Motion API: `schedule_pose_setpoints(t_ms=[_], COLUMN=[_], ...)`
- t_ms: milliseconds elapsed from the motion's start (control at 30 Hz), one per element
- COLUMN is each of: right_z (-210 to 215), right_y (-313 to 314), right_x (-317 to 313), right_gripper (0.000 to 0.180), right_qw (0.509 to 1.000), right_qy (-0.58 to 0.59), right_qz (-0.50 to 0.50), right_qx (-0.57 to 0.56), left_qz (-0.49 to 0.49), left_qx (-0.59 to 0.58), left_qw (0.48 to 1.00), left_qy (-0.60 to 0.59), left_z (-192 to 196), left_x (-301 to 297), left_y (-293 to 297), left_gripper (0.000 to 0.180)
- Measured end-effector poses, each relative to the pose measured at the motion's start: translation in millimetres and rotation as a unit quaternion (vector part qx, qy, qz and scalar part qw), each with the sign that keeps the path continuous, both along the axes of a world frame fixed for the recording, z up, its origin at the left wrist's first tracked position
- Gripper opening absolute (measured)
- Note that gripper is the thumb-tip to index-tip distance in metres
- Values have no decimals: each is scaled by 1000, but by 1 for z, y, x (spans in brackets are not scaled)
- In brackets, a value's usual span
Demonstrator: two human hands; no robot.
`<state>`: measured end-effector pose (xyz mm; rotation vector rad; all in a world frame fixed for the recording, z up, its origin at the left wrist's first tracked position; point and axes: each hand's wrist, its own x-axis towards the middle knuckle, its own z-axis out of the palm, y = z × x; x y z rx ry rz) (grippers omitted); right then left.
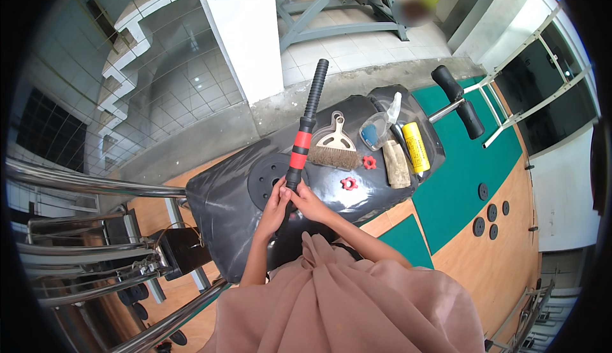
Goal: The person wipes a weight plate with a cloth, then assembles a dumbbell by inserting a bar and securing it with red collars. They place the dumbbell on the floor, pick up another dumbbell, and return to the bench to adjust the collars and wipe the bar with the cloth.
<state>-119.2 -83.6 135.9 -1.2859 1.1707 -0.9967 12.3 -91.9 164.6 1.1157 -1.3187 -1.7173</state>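
Both hands clamped on the near end of a black bar with two red collars.
Left hand (275, 207) and right hand (307, 203) closed side by side round bar (305, 137); long axis running away and slightly right from grip, over black padded bench (217, 193); far foam-grip end free; hand brush (335, 146) just right.

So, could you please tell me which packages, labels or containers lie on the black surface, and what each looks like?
Spray bottle: lying near the surface's far right, clear plastic, blue patch on its side.
Yellow tube: lying right of the bottle, cylindrical, dark print too small to make out.
No signs or screens in view.
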Motion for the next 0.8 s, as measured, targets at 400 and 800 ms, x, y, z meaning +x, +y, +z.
schedule_pose_setpoints(t_ms=[400,800], right_z=[-35,-63], right_y=[-122,-130], right_x=[-200,-202], right_gripper=[31,24], right_qw=[796,831], right_qy=[597,555], right_qz=[99,44], right_qx=[-34,7], left_qz=[208,167], left_qx=[103,98], left_qw=[971,981], left_qy=[46,25], left_z=[-16,-10], left_x=[-60,-87], left_y=[12,14], left_gripper=[38,42])
